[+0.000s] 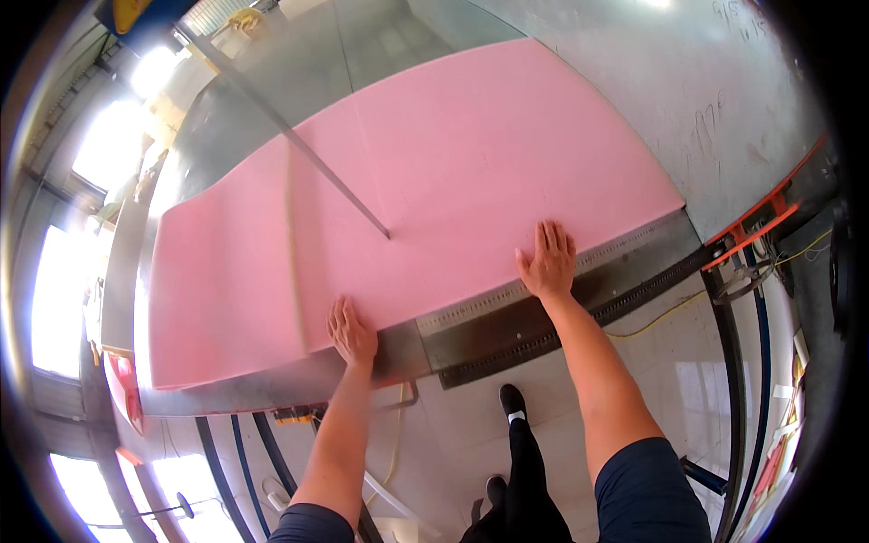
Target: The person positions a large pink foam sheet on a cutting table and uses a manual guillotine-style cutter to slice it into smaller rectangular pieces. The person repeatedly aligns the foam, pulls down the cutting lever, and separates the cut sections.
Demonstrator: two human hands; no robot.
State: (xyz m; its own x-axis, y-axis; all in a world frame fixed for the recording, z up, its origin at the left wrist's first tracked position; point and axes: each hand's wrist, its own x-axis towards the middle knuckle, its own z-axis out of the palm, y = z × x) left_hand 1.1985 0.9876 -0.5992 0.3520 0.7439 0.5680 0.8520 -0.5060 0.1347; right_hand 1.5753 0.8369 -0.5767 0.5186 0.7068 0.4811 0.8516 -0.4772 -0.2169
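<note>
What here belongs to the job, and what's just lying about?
Part of the job:
- left hand and right hand, both on the pink sheet
- metal table beneath
- probably the thin metal rod

Just about, apparently:
- yellow cord
- yellow bundle

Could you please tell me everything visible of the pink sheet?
The pink sheet is broad, smooth and foam-like, lying on a grey metal table. A pale line crosses its left part, which looks wavy. The left hand and right hand rest flat at its near edge. A thin bar ends over it; contact is unclear.
</note>
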